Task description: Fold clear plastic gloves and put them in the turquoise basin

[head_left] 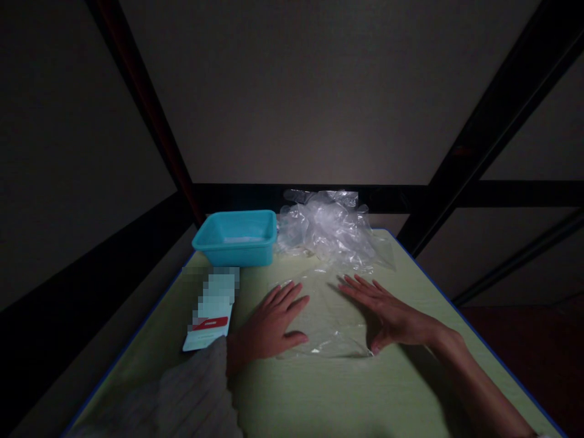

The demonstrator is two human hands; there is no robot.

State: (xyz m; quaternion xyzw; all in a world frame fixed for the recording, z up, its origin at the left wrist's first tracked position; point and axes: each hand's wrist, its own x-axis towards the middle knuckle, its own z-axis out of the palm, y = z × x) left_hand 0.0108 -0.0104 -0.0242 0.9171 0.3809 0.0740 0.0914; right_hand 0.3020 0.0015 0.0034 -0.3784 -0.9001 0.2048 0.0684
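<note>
A clear plastic bag (335,316) lies spread on the pale green table between my two hands. My left hand (276,325) rests flat along its left side, fingers apart and pointing away from me. On the right side, my right hand (383,307) has its fingers stretched out and its thumb near the bag's lower right corner. Neither hand grips the film. Beyond the bag sits a crumpled heap of clear plastic bags (331,228), shiny and loosely piled.
A turquoise plastic basin (241,255) stands at the table's back left. In front of it lies a phone (207,331) with a lit, partly blurred screen. The table (283,401) has a blue edge; a wall (310,109) rises behind it.
</note>
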